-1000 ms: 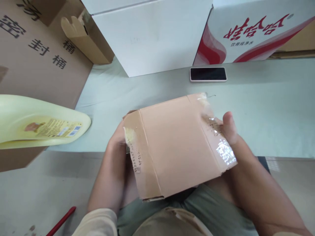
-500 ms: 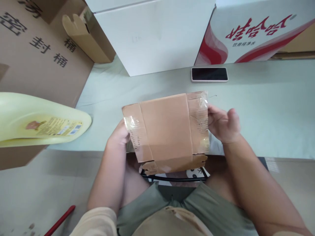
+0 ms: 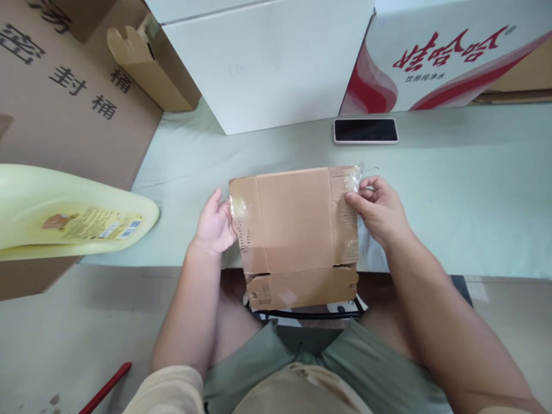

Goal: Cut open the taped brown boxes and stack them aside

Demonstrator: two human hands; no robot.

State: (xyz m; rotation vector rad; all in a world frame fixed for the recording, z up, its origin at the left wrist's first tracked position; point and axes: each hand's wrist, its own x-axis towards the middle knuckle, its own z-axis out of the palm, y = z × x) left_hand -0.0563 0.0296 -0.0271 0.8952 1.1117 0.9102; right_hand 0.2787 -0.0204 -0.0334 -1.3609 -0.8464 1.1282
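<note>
A flattened brown cardboard box [image 3: 297, 224] lies across the table's front edge, its creased lower flap hanging out over my lap. Clear tape [image 3: 354, 177] clings to its upper right corner, part of it sticking up loose. My right hand [image 3: 382, 208] pinches that taped right edge, thumb on the front face. At the opposite side, my left hand [image 3: 215, 225] is open, thumb raised and fingers against the cardboard's left edge; the fingertips are partly hidden.
A phone [image 3: 365, 131] lies on the green-covered table [image 3: 452, 201]. Behind are a white box [image 3: 276, 69] and a red-and-white carton [image 3: 431, 75]. A large brown carton [image 3: 77, 132], a small open cardboard box [image 3: 159, 69] and a pale yellow bottle [image 3: 77, 213] stand left.
The cardboard has shifted slightly right and levelled out. My right hand has gone from spread beside it to pinching its taped edge; my left thumb has come out from behind, fingers loosened.
</note>
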